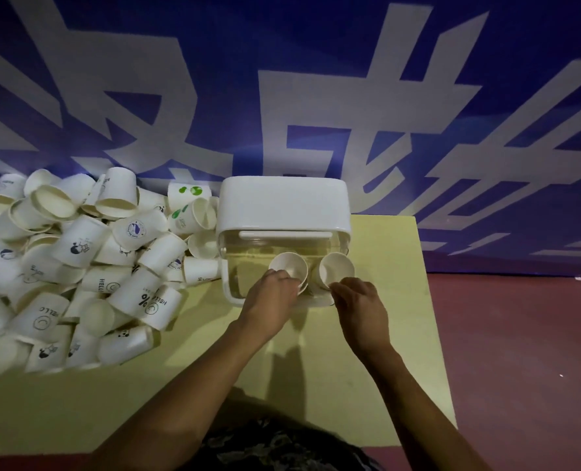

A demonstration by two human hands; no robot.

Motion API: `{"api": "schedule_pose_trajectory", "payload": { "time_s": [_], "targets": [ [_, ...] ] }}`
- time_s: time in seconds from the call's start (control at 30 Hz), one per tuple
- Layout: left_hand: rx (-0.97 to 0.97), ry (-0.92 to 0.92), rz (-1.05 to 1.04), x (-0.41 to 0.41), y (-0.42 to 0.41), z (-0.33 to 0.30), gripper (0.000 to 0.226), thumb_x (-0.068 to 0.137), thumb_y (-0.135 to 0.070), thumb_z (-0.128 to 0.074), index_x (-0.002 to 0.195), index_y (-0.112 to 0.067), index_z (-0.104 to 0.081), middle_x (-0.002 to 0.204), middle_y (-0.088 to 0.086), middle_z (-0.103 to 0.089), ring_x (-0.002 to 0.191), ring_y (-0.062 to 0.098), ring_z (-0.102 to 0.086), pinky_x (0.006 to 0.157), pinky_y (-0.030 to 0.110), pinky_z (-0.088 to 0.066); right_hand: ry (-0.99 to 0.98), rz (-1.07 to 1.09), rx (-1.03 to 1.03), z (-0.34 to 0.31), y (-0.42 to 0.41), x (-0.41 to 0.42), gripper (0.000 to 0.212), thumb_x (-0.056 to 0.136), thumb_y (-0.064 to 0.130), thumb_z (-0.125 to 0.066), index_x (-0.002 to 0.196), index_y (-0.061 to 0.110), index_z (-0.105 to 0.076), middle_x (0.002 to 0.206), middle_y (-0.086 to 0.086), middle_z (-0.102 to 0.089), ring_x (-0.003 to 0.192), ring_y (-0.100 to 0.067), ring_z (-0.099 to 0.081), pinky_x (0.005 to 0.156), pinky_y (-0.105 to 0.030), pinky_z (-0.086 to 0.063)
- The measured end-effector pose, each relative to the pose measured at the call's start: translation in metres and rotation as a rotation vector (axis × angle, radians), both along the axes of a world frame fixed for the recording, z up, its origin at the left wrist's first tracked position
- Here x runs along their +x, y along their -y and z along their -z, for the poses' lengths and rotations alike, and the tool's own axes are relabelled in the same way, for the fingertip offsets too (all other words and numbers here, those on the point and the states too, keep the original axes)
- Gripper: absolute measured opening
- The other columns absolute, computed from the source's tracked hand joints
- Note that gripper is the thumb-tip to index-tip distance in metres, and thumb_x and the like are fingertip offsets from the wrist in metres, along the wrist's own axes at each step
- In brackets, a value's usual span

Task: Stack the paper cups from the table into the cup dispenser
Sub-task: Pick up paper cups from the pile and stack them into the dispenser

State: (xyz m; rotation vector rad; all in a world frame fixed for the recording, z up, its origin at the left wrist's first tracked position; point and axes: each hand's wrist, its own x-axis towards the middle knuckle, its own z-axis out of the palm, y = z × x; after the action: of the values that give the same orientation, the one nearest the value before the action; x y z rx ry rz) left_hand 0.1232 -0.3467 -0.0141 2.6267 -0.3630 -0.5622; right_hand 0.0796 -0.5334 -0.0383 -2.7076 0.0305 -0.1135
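Where the blue wall point(316, 79) meets the yellow counter point(316, 368), loose paper cups point(78, 260) are heaped on the left beside the cup dispenser point(284, 212). One cup point(291, 265) is pinched by the left hand point(272, 300), its fingers point(287, 278) curled on the rim; another cup point(336, 268) is touched by the right hand point(358, 304).

Cup pile point(78, 266) blocks the whole left side of the tabletop point(316, 385), packed right against the dispenser point(284, 212) left wall. Wall banner point(282, 96) close behind it. Bare tabletop in front and to its right gives open approach. Both front openings are occupied by cups.
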Motion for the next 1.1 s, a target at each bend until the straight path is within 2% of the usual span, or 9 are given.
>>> {"api": "schedule_pose_trajectory", "payload": {
  "time_s": [0.1,0.27,0.37,0.47,0.57,0.67,0.77,0.97,1.1],
  "targets": [
    [0.086,0.003,0.053,0.008,0.01,0.014,0.026,0.085,-0.002,-0.054,0.103,-0.017,-0.067,0.102,0.006,-0.064,0.099,0.026,-0.057,0.086,0.033,-0.05,-0.028,-0.092,-0.089,0.013,0.003,0.012,0.007,0.087,0.016,-0.067,0.083,0.021,-0.069,0.079,0.003,-0.062,0.074,-0.026,-0.051,0.054,-0.028,-0.037],
    [0.089,0.004,-0.004,0.013,0.022,0.023,0.026,0.099,-0.027,-0.044,0.111,-0.022,-0.066,0.111,0.001,-0.063,0.106,0.022,-0.051,0.086,0.035,-0.048,-0.059,-0.166,-0.156,0.02,0.002,0.028,0.011,0.084,0.018,-0.069,0.074,0.022,-0.067,0.069,0.002,-0.06,0.065,-0.029,-0.049,0.056,-0.03,-0.029],
    [0.044,0.038,-0.038,0.007,0.018,0.022,0.028,0.097,-0.03,-0.046,0.115,-0.021,-0.065,0.115,-0.001,-0.061,0.111,0.022,-0.049,0.088,0.036,-0.048,-0.096,-0.203,-0.209,0.018,0.004,0.03,0.01,0.083,0.019,-0.069,0.074,0.023,-0.066,0.069,0.002,-0.059,0.064,-0.03,-0.051,0.055,-0.03,-0.028],
    [-0.046,0.139,-0.076,-0.003,0.009,0.016,0.028,0.094,-0.027,-0.051,0.116,-0.019,-0.066,0.116,-0.001,-0.061,0.109,0.021,-0.05,0.086,0.038,-0.05,-0.079,-0.185,-0.189,0.018,0.002,0.028,0.002,0.084,0.019,-0.069,0.084,0.021,-0.068,0.081,0.0,-0.064,0.067,-0.031,-0.057,0.054,-0.031,-0.035],
    [-0.09,0.209,-0.142,-0.013,-0.01,0.008,0.027,0.093,-0.024,-0.052,0.115,-0.018,-0.066,0.114,-0.002,-0.063,0.104,0.018,-0.054,0.082,0.034,-0.051,0.008,-0.125,-0.047,0.008,-0.012,0.02,0.016,0.085,0.019,-0.071,0.1,0.017,-0.069,0.098,-0.001,-0.067,0.076,-0.029,-0.061,0.059,-0.035,-0.05],
    [-0.089,0.227,-0.201,-0.027,-0.042,0.006,0.023,0.094,-0.025,-0.05,0.109,-0.023,-0.067,0.108,-0.006,-0.063,0.097,0.016,-0.057,0.077,0.033,-0.052,0.05,-0.187,0.056,-0.004,-0.043,0.01,0.009,0.089,0.021,-0.065,0.098,0.019,-0.066,0.095,0.003,-0.065,0.078,-0.022,-0.06,0.054,-0.033,-0.049],
    [-0.044,0.195,-0.289,-0.043,-0.089,0.011,0.021,0.093,-0.025,-0.052,0.107,-0.026,-0.068,0.103,-0.006,-0.063,0.094,0.017,-0.058,0.076,0.033,-0.051,-0.045,-0.287,0.114,0.001,-0.084,0.001,0.01,0.091,0.024,-0.063,0.099,0.022,-0.067,0.095,0.006,-0.064,0.074,-0.018,-0.061,0.052,-0.028,-0.045],
    [0.063,0.134,-0.496,-0.08,-0.2,0.02,0.019,0.09,-0.026,-0.057,0.106,-0.022,-0.067,0.104,-0.001,-0.065,0.094,0.021,-0.061,0.075,0.032,-0.05,-0.244,-0.42,0.132,0.016,-0.18,-0.018,0.019,0.088,0.022,-0.062,0.106,0.021,-0.068,0.106,0.005,-0.065,0.081,-0.02,-0.065,0.06,-0.033,-0.052],
    [0.102,0.15,-0.532,-0.092,-0.271,0.031,0.025,0.086,-0.02,-0.059,0.11,-0.018,-0.067,0.107,0.002,-0.066,0.096,0.023,-0.06,0.075,0.034,-0.05,-0.321,-0.469,0.135,0.024,-0.244,-0.032,0.024,0.088,0.022,-0.056,0.11,0.022,-0.065,0.112,0.007,-0.063,0.088,-0.019,-0.064,0.067,-0.031,-0.05]
  ]
}}
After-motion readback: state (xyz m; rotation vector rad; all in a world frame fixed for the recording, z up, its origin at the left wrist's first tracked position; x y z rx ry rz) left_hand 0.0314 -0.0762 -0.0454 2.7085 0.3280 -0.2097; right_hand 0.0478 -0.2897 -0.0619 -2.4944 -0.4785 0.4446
